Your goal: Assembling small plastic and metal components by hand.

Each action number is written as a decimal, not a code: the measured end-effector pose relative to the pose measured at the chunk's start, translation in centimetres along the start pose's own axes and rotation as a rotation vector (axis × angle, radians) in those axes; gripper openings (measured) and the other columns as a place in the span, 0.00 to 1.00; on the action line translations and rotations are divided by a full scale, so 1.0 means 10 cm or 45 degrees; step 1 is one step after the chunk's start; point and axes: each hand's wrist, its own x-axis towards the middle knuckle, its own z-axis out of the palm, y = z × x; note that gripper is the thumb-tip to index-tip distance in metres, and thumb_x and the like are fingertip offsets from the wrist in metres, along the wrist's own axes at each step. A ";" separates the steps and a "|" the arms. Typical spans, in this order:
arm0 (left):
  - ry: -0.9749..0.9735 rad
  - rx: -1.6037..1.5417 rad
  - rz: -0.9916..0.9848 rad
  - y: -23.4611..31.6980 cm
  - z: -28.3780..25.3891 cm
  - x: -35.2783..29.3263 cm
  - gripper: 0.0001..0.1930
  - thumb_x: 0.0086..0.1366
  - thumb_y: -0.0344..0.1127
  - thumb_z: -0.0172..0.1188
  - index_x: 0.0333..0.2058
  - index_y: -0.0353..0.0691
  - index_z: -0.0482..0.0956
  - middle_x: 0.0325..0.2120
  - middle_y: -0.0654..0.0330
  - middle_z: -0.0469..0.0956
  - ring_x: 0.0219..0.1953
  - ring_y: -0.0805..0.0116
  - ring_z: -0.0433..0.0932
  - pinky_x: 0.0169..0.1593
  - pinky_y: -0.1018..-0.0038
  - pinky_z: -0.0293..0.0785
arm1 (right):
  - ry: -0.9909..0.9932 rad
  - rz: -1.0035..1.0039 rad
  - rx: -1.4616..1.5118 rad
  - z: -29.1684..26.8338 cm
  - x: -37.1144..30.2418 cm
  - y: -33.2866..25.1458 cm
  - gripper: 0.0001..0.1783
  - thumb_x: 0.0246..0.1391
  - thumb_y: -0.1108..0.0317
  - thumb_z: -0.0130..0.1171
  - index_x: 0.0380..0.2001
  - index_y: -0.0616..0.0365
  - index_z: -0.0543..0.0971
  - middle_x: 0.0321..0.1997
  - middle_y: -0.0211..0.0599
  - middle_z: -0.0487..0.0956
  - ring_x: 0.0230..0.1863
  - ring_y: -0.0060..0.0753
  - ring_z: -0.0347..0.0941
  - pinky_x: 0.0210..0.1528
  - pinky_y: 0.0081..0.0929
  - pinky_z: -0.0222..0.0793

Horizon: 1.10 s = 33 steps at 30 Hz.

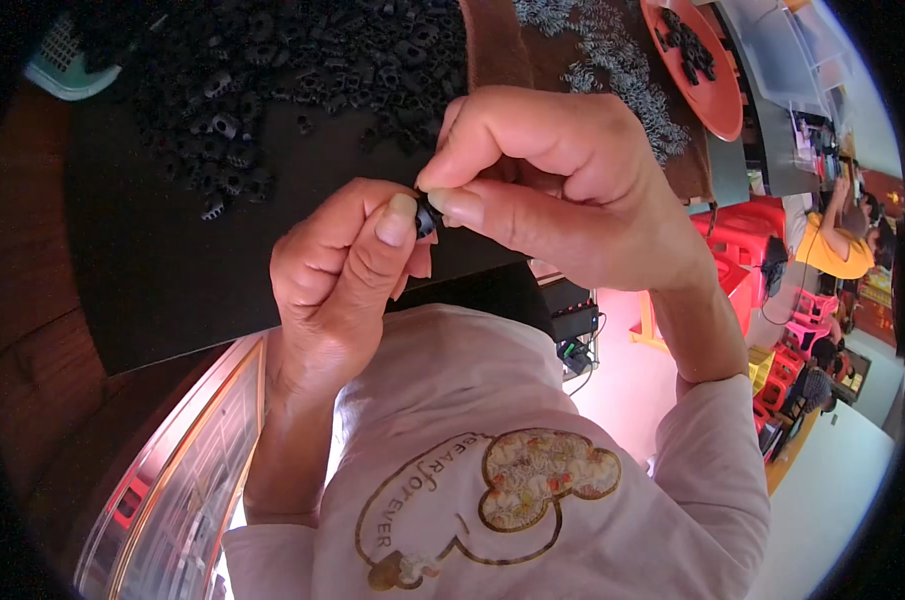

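Observation:
Over the near edge of the dark table [193, 280], my two hands meet at the fingertips. My left hand [333, 260] pinches a small black plastic cord lock [428, 217] between thumb and fingers. Against the top of that piece, my right hand [573, 180] has its thumb and forefinger pressed together. What those right fingertips hold, if anything, is too small and covered to make out. Beyond my hands lies a large heap of loose black plastic cord lock parts [343, 60]. To its right, small metal springs [623, 75] are spread on a brown cloth [495, 50].
At the far right, a red oval plate [728, 110] carries several black pieces. A pale green basket [68, 85] stands far left. One loose black part [305, 124] lies just before the heap. Red stools [743, 235] and people, one in a yellow top [838, 250], are off to the right.

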 end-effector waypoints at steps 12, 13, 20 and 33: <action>0.028 -0.012 0.067 -0.03 0.07 0.02 0.11 0.69 0.37 0.52 0.33 0.34 0.76 0.20 0.68 0.72 0.21 0.86 0.62 0.23 0.87 0.58 | 0.057 -0.217 -0.294 0.04 -0.06 0.04 0.03 0.51 0.81 0.56 0.30 0.65 0.76 0.26 0.33 0.72 0.25 0.19 0.65 0.26 0.17 0.59; 0.030 -0.002 0.086 -0.04 0.06 0.02 0.11 0.69 0.37 0.52 0.33 0.35 0.76 0.20 0.68 0.71 0.21 0.86 0.62 0.23 0.87 0.58 | 0.055 -0.167 -0.254 0.04 -0.07 0.04 0.03 0.51 0.81 0.56 0.30 0.65 0.76 0.25 0.33 0.72 0.25 0.19 0.65 0.26 0.17 0.59; 0.054 -0.021 0.050 -0.02 0.07 0.01 0.12 0.68 0.38 0.52 0.34 0.34 0.76 0.22 0.67 0.72 0.21 0.84 0.65 0.23 0.87 0.59 | 0.157 0.037 0.039 0.07 -0.07 0.07 0.04 0.54 0.76 0.58 0.34 0.64 0.77 0.26 0.27 0.73 0.23 0.12 0.65 0.23 0.12 0.59; 0.093 -0.123 -0.001 0.07 0.13 0.05 0.10 0.67 0.33 0.55 0.35 0.31 0.78 0.22 0.64 0.76 0.23 0.81 0.71 0.29 0.85 0.70 | 0.179 -0.390 -0.814 0.11 -0.12 0.18 0.19 0.43 0.60 0.67 0.28 0.59 0.69 0.22 0.38 0.70 0.23 0.43 0.72 0.21 0.34 0.67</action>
